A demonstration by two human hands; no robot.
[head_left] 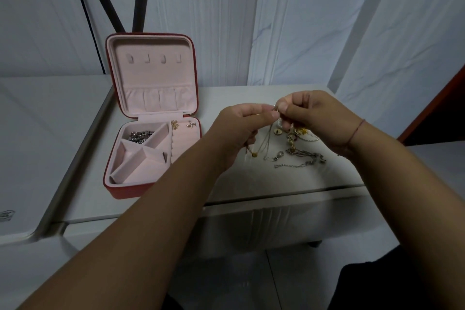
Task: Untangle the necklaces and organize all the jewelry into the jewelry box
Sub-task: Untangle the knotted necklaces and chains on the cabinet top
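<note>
**While the jewelry box (125,190) stands open, a thin chain (268,138) is pinched by the left hand (241,121) and the right hand (309,113)**

Where the two hands meet above the surface (276,178), the chain's top is gripped between thumb and fingertips on each side, and its loops are left hanging. A small gold pendant (254,155) is seen at the low end. A tangled pile of jewelry (299,152) — silver chains, gold pieces, a pearl — is spread on the surface just below the right hand. The box is set to the left, apart from the pile, with its pink-lined lid (153,75) propped upright. Silver pieces (141,136) are heaped in the rear triangular compartment — two small earrings (175,124) are fixed at the far edge of the right-hand panel.
</note>
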